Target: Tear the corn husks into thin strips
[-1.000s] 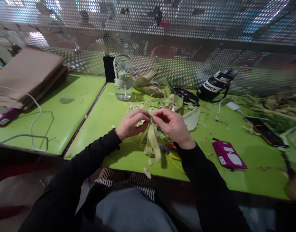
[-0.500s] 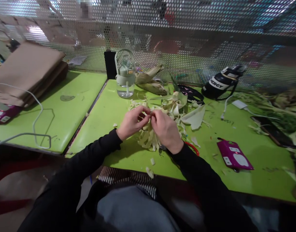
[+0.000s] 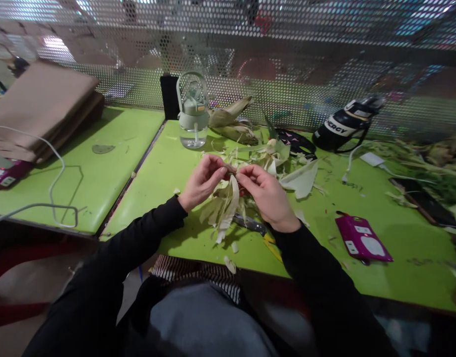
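Note:
My left hand [image 3: 203,182] and my right hand [image 3: 268,196] meet over the green table [image 3: 153,183]. Between their pinched fingertips is a bunch of pale corn husk strips [image 3: 229,210], whose loose ends hang down toward the tabletop. Fingers partly hide the upper end of the bunch. Behind my right hand lies a heap of cut corn husk [image 3: 276,156], with a broad flat husk piece [image 3: 301,179] at its right. Below the hands rests a hand tool [image 3: 252,224] with a grey metal end and a yellow handle, partly under my right forearm.
A clear water bottle [image 3: 193,116] stands at the back, beside whole dried husks [image 3: 235,129]. A black bottle [image 3: 341,126] leans farther right. Purple power strip [image 3: 363,238], phone [image 3: 423,201] and white cable lie right. Brown paper bags [image 3: 45,106] are at left, before a perforated metal screen [image 3: 138,74].
My hands have moved slightly apart, and my right hand has shifted right and turned. The husk strips now hang lower in view, and the grey tool beneath is more exposed.

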Demonstrator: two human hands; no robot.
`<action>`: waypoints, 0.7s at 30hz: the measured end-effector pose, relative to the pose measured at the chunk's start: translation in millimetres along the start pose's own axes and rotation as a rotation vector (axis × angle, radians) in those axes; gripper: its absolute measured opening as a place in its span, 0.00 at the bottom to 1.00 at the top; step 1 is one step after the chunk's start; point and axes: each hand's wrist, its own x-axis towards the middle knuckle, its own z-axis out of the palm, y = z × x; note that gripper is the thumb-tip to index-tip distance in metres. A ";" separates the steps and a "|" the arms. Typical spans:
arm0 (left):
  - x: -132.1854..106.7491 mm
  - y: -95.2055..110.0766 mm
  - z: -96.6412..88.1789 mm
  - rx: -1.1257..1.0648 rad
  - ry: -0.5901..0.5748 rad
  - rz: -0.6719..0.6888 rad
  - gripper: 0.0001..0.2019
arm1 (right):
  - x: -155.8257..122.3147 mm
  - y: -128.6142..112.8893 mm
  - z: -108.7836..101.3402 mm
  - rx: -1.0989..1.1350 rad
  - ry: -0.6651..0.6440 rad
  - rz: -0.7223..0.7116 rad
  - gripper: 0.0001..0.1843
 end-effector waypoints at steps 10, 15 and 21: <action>-5.2 -5.3 -7.4 0.533 -0.052 0.335 0.01 | -3.9 4.8 12.9 0.179 0.004 0.086 0.17; -6.9 0.3 -1.7 0.447 -0.010 0.227 0.04 | -10.1 1.2 13.7 -0.313 0.076 -0.190 0.06; -6.0 8.4 4.2 0.206 0.055 -0.060 0.07 | -13.5 8.2 15.0 -1.044 0.129 -0.654 0.09</action>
